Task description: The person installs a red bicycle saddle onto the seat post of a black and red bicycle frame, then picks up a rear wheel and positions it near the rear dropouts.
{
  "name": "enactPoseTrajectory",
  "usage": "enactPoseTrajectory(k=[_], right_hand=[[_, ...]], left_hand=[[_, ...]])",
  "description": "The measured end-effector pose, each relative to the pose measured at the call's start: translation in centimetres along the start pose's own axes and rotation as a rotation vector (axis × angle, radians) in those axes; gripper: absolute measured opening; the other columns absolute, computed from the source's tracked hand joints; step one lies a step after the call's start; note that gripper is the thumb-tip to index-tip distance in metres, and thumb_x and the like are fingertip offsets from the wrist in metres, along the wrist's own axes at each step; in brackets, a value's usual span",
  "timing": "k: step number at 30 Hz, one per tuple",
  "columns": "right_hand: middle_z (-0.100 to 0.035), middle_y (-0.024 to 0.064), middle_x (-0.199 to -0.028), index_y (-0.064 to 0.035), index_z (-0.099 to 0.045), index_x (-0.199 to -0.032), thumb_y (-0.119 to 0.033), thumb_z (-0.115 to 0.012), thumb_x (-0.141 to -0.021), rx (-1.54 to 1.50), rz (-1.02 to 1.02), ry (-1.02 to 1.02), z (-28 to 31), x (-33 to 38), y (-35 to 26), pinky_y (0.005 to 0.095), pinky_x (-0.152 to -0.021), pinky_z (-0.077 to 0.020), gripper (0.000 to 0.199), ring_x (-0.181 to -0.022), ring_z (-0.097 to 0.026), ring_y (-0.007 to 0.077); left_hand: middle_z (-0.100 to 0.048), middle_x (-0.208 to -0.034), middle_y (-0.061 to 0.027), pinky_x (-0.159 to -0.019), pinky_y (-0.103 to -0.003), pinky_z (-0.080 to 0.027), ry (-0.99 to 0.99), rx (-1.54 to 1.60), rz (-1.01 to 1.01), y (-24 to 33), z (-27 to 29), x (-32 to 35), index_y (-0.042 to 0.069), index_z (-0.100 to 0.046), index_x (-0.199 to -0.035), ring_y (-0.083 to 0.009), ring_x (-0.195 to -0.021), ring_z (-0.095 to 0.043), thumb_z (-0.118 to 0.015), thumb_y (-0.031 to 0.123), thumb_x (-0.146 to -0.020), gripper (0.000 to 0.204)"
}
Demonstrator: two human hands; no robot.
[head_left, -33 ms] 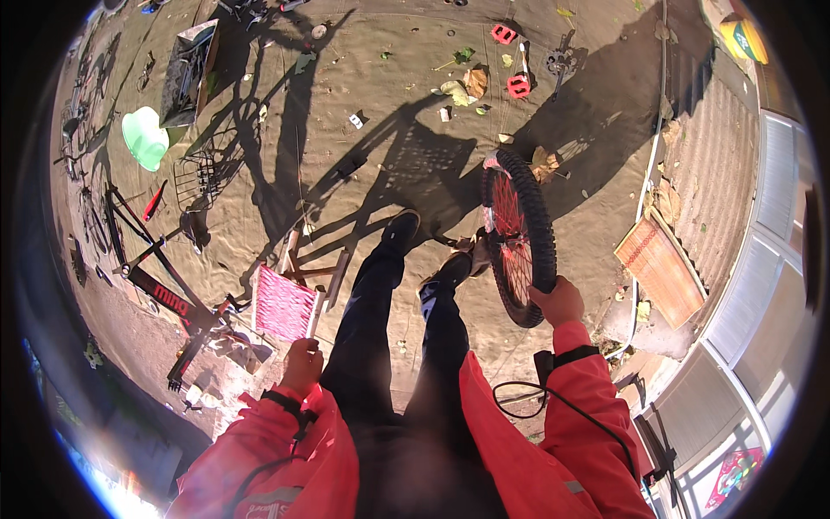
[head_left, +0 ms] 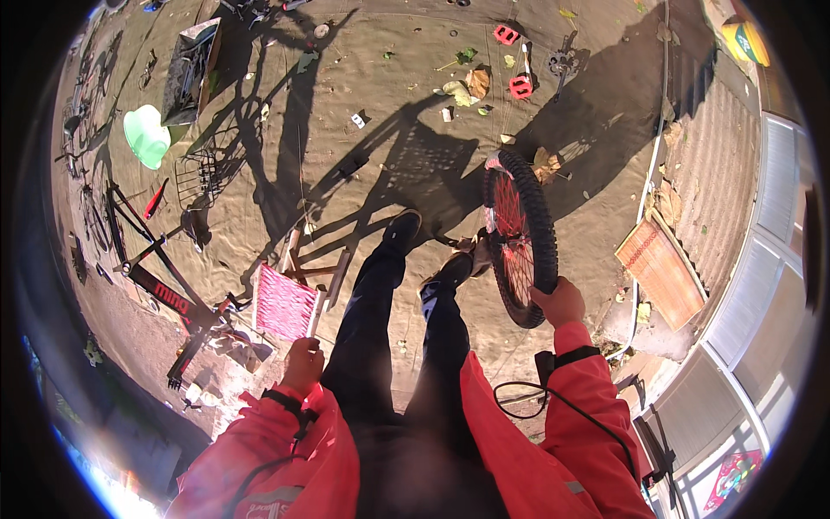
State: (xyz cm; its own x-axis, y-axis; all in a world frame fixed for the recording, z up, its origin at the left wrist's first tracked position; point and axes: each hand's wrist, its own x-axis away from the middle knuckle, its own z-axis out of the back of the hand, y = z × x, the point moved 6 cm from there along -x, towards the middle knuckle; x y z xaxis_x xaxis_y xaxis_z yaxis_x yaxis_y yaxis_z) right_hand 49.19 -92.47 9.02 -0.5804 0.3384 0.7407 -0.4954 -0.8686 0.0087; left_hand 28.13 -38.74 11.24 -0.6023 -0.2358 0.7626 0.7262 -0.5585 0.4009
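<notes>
My right hand [head_left: 560, 302] grips the knobby tyre of a bicycle wheel [head_left: 543, 223] with red spokes. The wheel is tilted on its edge beside my right foot, and my palm hides a bit of its near rim. Loosely curled at my left thigh, my left hand [head_left: 303, 365] is closed, with nothing seen sticking out of it. Just beyond that hand is a folding stool [head_left: 286, 301] with a pink and white woven seat. A black and red bicycle frame [head_left: 160, 290] lies farther left.
Red pedals [head_left: 520, 86] and a crank [head_left: 564, 62] lie on the ground sheet ahead among dry leaves. At the far left are a green basin [head_left: 147, 137], a box of parts [head_left: 192, 73] and a wire basket [head_left: 197, 178]. A woven mat [head_left: 661, 272] lies at right.
</notes>
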Motion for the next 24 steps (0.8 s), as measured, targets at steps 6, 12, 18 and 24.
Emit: enactPoseTrajectory(k=[6, 12, 18, 24], right_hand=[[-0.072, 0.0185, -0.089, -0.0038, -0.069, -0.093, -0.049, -0.076, -0.069, 0.057, 0.003, 0.009, -0.4, -0.8, 0.6, 0.0467, -0.076, -0.0543, 0.052, -0.086, -0.069, 0.0368], [-0.072, 0.0184, -0.086, -0.0041, -0.07, -0.092, -0.048, -0.077, -0.07, 0.04, 0.072, 0.046, -0.3, -1.2, 0.1, 0.0479, -0.075, -0.0542, 0.049, -0.083, -0.07, 0.0375], [-0.072, 0.0195, -0.085, -0.0003, -0.07, -0.092, -0.045, -0.077, -0.072, 0.032, 0.104, 0.034, 0.1, -1.2, -0.9, 0.0445, -0.075, -0.0534, 0.049, -0.082, -0.07, 0.0366], [-0.071, 0.0195, -0.08, 0.0006, -0.07, -0.09, -0.046, -0.076, -0.071, 0.057, 0.158, 0.044, 0.3, -1.9, -1.6, 0.0445, -0.073, -0.0541, 0.051, -0.077, -0.071, 0.0353]], left_hand=[[-0.063, -0.103, -0.015, -0.076, -0.036, -0.053, 0.005, -0.008, 0.073, 0.2, -0.2, 0.2, -0.001, -0.062, -0.109, -0.0253, -0.085, -0.064, -0.063, 0.011, -0.087, 0.025], [-0.061, -0.105, -0.015, -0.074, -0.036, -0.054, 0.042, 0.008, 0.042, -1.4, -0.8, 0.6, 0.0, -0.062, -0.11, -0.0257, -0.083, -0.064, -0.064, 0.01, -0.086, 0.026], [-0.061, -0.104, -0.0155, -0.071, -0.037, -0.054, 0.118, 0.034, 0.045, -3.2, -2.3, 2.3, 0.002, -0.062, -0.106, -0.0271, -0.08, -0.064, -0.063, 0.009, -0.085, 0.023], [-0.062, -0.102, -0.0155, -0.072, -0.037, -0.054, 0.149, 0.085, 0.081, -3.3, -3.1, 3.5, 0.003, -0.063, -0.106, -0.0272, -0.081, -0.065, -0.063, 0.011, -0.085, 0.023]])
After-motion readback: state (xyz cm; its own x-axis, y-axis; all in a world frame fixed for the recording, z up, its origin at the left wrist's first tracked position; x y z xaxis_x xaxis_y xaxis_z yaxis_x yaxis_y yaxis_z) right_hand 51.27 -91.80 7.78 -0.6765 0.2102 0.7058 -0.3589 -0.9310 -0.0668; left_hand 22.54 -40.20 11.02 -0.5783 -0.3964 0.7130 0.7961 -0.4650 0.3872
